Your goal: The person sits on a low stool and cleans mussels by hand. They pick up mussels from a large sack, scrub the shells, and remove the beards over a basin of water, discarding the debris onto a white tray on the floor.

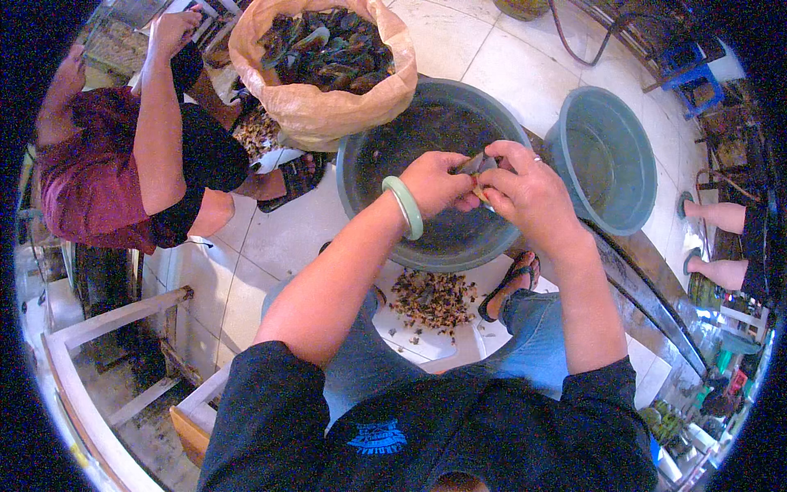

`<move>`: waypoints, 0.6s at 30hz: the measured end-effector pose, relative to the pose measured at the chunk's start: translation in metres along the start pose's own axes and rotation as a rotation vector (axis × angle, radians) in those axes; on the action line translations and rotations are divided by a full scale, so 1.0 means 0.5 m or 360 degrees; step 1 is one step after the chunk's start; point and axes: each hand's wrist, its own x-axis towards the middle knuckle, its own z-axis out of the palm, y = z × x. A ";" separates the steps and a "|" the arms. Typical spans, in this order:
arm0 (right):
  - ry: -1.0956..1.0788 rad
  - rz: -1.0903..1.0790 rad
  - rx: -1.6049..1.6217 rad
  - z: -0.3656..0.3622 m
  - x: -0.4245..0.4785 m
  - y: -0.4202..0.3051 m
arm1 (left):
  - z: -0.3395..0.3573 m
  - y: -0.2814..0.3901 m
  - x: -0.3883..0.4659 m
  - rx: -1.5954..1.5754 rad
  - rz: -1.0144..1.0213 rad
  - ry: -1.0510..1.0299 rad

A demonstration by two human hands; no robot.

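Observation:
Both my hands meet above a large grey-green plastic tub [353,212] of dark contents. My left hand [433,184], with a pale green bangle at the wrist, grips one side of an opened mussel [478,169]. My right hand [522,184], with a ring on one finger, closes on the mussel's other side; the fingers hide part of the shell. Dark green mussels [332,55] fill an orange woven sack [338,114] behind the tub. On the floor between my feet lies a heap of small brown and dark scraps [433,298].
An empty-looking green-grey basin [615,163] stands to the right. At the left a co-worker in a maroon shirt [98,178] sits beside another scrap pile [255,132]. A wooden frame [123,313] is at lower left, a blue stool [698,89] at upper right, another person's legs [719,243] at far right.

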 end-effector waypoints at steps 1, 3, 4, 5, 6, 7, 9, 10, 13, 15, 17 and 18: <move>-0.0012 -0.0015 -0.0015 0.000 0.001 -0.002 | -0.001 -0.006 0.002 -0.0023 -0.0014 0.0005; 0.0047 -0.0050 -0.0031 0.001 0.005 -0.007 | -0.008 -0.009 0.005 -0.0008 -0.0016 -0.0062; 0.0075 -0.0066 -0.0042 0.002 0.007 -0.009 | -0.010 -0.008 0.006 0.0000 -0.0016 -0.0099; 0.0128 -0.0046 -0.0038 0.004 0.009 -0.010 | -0.009 -0.008 0.006 -0.0065 -0.0052 -0.0103; 0.0181 -0.0024 -0.0035 0.007 0.008 -0.009 | -0.003 0.000 0.001 -0.0129 -0.0089 -0.0110; 0.0235 -0.0002 -0.0032 0.010 0.007 -0.008 | 0.004 0.008 -0.004 -0.0193 -0.0126 -0.0116; 0.0265 0.0045 0.0040 0.016 0.006 -0.006 | 0.022 0.028 -0.025 -0.0628 -0.0203 -0.0134; 0.0281 0.0068 0.0074 0.018 0.006 -0.005 | 0.029 0.033 -0.030 -0.0846 -0.0240 -0.0143; 0.0406 0.0087 0.0130 0.029 0.011 -0.010 | 0.043 0.011 -0.014 -0.0859 -0.0083 -0.0199; 0.0462 0.0134 0.0268 0.034 0.012 -0.010 | 0.041 0.003 -0.009 -0.0692 -0.0029 -0.0187; 0.0488 0.0192 0.0382 0.040 0.010 -0.009 | 0.042 -0.001 -0.007 -0.0571 0.0026 -0.0178; 0.0488 0.0226 0.0423 0.040 0.009 -0.008 | 0.046 0.007 -0.010 -0.0532 0.0059 -0.0176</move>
